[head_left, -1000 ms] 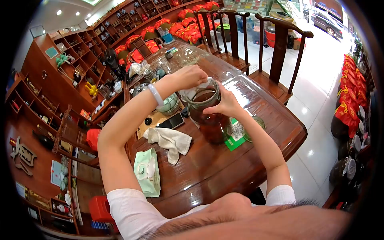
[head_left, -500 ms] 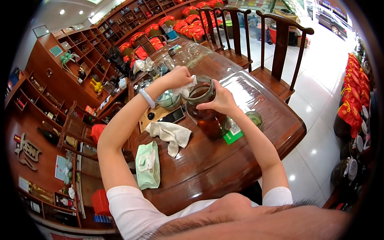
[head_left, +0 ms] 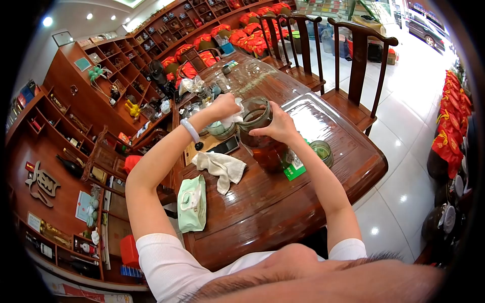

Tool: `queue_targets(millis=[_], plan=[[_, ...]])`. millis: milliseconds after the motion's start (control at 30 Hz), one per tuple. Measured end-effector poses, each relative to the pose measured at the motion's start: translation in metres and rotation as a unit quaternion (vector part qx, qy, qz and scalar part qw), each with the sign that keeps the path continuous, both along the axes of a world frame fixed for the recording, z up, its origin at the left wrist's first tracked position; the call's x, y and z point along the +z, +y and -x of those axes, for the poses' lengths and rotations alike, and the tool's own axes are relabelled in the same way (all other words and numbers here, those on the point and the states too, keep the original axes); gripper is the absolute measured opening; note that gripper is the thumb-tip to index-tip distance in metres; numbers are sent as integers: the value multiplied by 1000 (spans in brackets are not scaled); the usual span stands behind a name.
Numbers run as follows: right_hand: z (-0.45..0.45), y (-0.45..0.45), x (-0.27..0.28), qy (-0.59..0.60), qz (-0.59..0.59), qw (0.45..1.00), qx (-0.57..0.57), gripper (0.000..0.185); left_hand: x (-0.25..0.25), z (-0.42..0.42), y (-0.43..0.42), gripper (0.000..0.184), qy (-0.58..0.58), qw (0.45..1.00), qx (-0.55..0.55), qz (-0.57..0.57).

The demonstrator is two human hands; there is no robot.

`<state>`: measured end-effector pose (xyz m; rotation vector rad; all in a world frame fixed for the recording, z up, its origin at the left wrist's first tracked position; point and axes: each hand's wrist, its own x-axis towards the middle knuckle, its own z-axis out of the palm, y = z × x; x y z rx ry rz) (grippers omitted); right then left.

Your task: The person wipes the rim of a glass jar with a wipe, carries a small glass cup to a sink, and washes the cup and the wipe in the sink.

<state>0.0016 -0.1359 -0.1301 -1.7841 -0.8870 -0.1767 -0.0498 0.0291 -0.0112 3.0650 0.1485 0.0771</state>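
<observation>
A large glass jar point(head_left: 262, 151) with dark reddish-brown liquid stands on the wooden table. My right hand point(head_left: 281, 126) grips its upper side near the rim, thumb toward me and fingers round the far side. On the jar's left, my left hand point(head_left: 227, 106) is closed on a white wipe point(head_left: 233, 120) held against or right beside the rim; the exact contact is hard to see. A pale bangle point(head_left: 191, 131) circles my left wrist. Beneath that forearm lie a phone point(head_left: 224, 146) and a crumpled cream cloth point(head_left: 220, 169).
A green wipes packet point(head_left: 192, 204) lies near the table's left edge. Right of the jar are a green card with a code point(head_left: 295, 168) and a glass lid point(head_left: 322, 151). Tea ware crowds the far left; wooden chairs point(head_left: 356, 76) line the right side.
The view has shifted slightly, so the scene sits a little differently in it. Both hands keep nearly the same places, the left with the wipe and the right on the jar.
</observation>
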Motion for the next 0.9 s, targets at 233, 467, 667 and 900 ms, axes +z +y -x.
queue_targets(millis=[233, 467, 667, 900], plan=[[2, 0, -1, -5, -14, 1000, -12, 100, -16, 1, 9, 29, 30, 997, 50, -58], [7, -3, 5, -5, -8, 999, -39, 94, -13, 8, -1, 18, 113, 966, -26, -230], [7, -3, 4, -4, -10, 999, -30, 100, -8, 16, -11, 16, 159, 945, -61, -280], [7, -1, 2, -32, -29, 998, -41, 101, -35, 16, 17, 22, 24, 990, 11, 141]])
